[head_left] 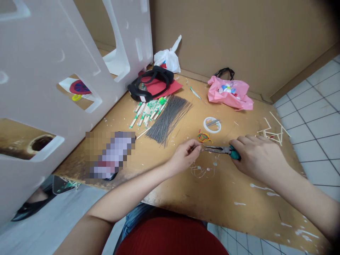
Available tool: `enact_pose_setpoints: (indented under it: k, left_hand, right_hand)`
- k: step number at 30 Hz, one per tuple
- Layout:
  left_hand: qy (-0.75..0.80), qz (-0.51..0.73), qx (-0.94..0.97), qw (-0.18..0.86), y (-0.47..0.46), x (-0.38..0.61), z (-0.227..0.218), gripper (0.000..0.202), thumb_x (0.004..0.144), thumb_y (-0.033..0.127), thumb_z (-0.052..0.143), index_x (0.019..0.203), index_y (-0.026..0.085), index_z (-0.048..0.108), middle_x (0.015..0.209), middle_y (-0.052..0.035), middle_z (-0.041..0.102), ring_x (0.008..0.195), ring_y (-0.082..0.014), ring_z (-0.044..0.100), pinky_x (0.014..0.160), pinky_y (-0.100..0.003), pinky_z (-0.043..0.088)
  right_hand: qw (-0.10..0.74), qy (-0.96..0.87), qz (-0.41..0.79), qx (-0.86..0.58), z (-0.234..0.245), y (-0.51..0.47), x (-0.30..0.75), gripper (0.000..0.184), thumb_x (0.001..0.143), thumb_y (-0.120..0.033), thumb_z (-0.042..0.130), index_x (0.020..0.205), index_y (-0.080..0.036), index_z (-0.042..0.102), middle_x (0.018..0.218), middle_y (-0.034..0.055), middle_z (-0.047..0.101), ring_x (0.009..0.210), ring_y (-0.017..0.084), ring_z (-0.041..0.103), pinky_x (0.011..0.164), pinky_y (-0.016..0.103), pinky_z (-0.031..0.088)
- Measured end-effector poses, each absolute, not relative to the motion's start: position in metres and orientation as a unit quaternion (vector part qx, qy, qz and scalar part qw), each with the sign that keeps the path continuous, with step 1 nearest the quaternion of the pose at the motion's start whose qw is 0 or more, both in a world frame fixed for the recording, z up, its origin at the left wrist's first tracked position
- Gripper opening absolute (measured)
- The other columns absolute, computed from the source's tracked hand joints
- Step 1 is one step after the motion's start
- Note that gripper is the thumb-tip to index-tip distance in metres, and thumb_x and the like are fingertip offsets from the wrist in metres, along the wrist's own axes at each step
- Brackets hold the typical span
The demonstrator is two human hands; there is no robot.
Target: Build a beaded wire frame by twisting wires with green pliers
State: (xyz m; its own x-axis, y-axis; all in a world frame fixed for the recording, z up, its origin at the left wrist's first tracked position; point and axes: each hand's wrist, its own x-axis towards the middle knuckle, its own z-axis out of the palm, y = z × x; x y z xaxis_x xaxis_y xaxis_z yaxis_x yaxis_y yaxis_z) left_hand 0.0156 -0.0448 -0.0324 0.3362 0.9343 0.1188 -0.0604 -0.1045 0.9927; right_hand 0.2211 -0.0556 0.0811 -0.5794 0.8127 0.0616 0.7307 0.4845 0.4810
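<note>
My right hand (255,152) is wrapped round the green handles of long-nose pliers (223,150), whose tips point left. Between the thumb and fingers of my left hand (186,154) is pinched a thin wire (196,147), right where the plier tips reach it. Whether the jaws grip the wire is too small to tell. Below them on the table lies a clear strand with small round beads (208,170). Just beyond the pliers sits a small coil of red, yellow and green cord (204,137). A white ring (211,125) with short grey wires in it lies farther back.
A bundle of grey wires (170,118) and wrapped chopsticks (146,112) lie left of centre. Behind are a black headset strap (152,83), a white bag (168,60) and a pink bag (230,94) of bottle caps. A phone (113,156) lies left, joined sticks (273,134) right.
</note>
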Motion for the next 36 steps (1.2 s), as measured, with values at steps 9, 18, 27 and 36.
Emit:
enact_pose_setpoints:
  k: [9,18,27,36]
  left_hand:
    - [0.384,0.461,0.617,0.509,-0.044,0.017,-0.036,0.016,0.086,0.029,0.046,0.076,0.017,0.049,0.059,0.0056,0.039,0.053,-0.0072,0.034,0.052,-0.020,0.027]
    - [0.393,0.462,0.581,0.543,-0.045,0.017,-0.035,0.020,0.087,0.033,0.046,0.075,0.017,0.048,0.057,0.0062,0.037,0.050,-0.0065,0.034,0.050,-0.020,0.026]
    - [0.400,0.465,0.576,0.541,-0.045,0.017,-0.033,0.021,0.086,0.033,0.046,0.073,0.017,0.047,0.055,0.0065,0.036,0.049,-0.0064,0.035,0.049,-0.020,0.026]
    - [0.389,0.467,0.576,0.547,-0.046,0.018,-0.033,0.021,0.086,0.034,0.046,0.073,0.018,0.047,0.056,0.0063,0.038,0.050,-0.0065,0.035,0.049,-0.020,0.027]
  right_hand:
    - [0.106,0.853,0.274,0.431,0.082,-0.061,0.213,0.007,0.074,-0.022,0.054,0.068,-0.018,0.054,0.063,0.0045,0.058,0.062,0.020,0.052,0.059,0.033,0.022]
    - [0.114,0.836,0.313,0.436,0.082,-0.071,0.206,0.010,0.075,-0.018,0.052,0.066,-0.019,0.050,0.060,0.0036,0.054,0.059,0.021,0.051,0.058,0.033,0.021]
    - [0.121,0.838,0.320,0.426,0.080,-0.070,0.207,0.011,0.074,-0.013,0.051,0.065,-0.019,0.049,0.059,0.0031,0.053,0.059,0.021,0.051,0.058,0.032,0.022]
    - [0.110,0.854,0.303,0.409,0.077,-0.063,0.216,0.010,0.073,-0.014,0.053,0.064,-0.018,0.051,0.058,0.0034,0.055,0.055,0.020,0.050,0.055,0.031,0.020]
